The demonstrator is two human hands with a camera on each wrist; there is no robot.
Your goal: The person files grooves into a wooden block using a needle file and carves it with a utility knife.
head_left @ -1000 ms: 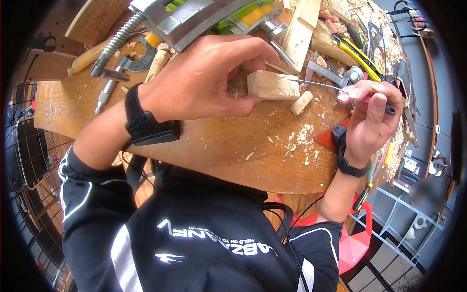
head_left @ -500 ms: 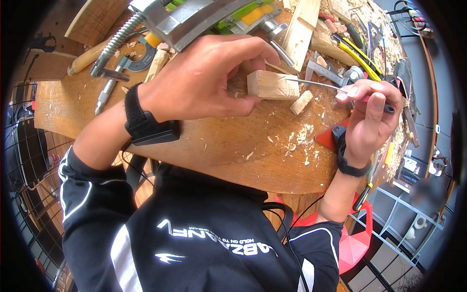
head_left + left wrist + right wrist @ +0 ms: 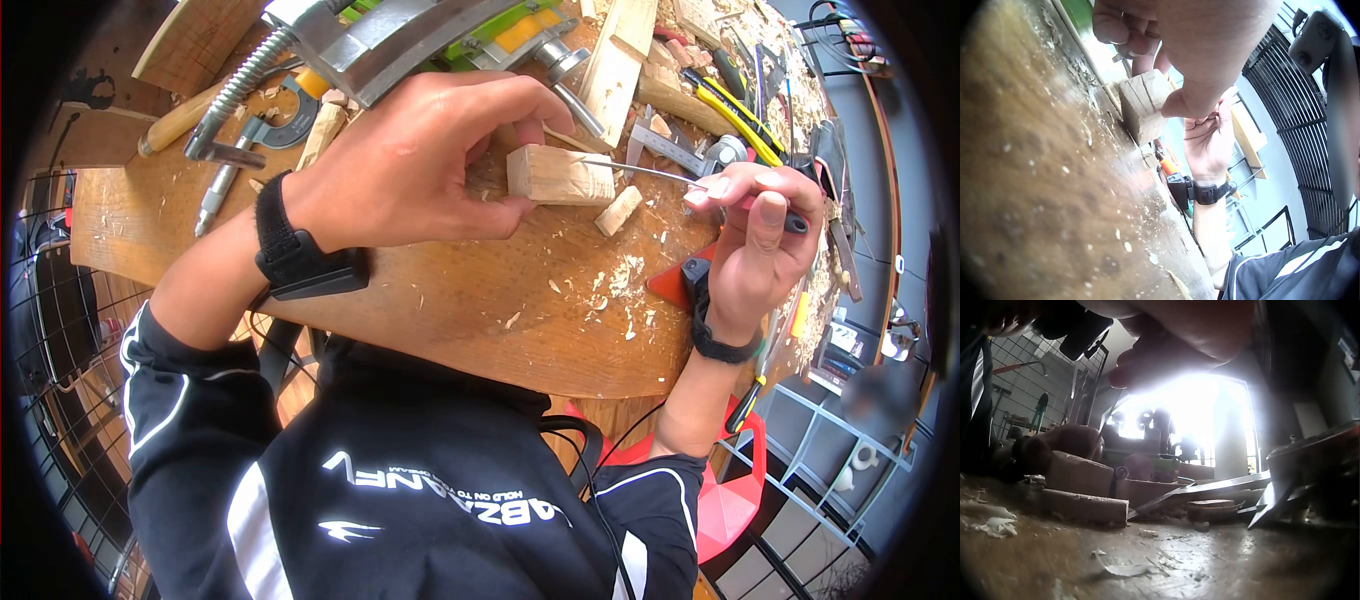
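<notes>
A squared wooden block (image 3: 565, 176) sits on the wooden bench, with pencil-like lines across its end in the left wrist view. My left hand (image 3: 410, 160) holds it at its left end, thumb on the near side and fingertips at the far side. In my right hand (image 3: 765, 235) is a thin metal-shafted tool (image 3: 650, 172) with a dark handle end, pinched between thumb and fingers. Its shaft points left and its tip overlaps the block's top face. A small wood offcut (image 3: 620, 211) lies just right of the block.
A metal vise (image 3: 370, 50) stands beyond the left hand. Calipers (image 3: 668, 150), yellow-handled pliers (image 3: 740, 120) and wood strips (image 3: 620, 70) crowd the far right. A micrometer (image 3: 285, 125) lies at left. Shavings (image 3: 625, 275) are scattered on the bench (image 3: 450, 310).
The right hand and the tool have shifted slightly left, and the tip lies a little farther over the block. The left hand has barely moved.
</notes>
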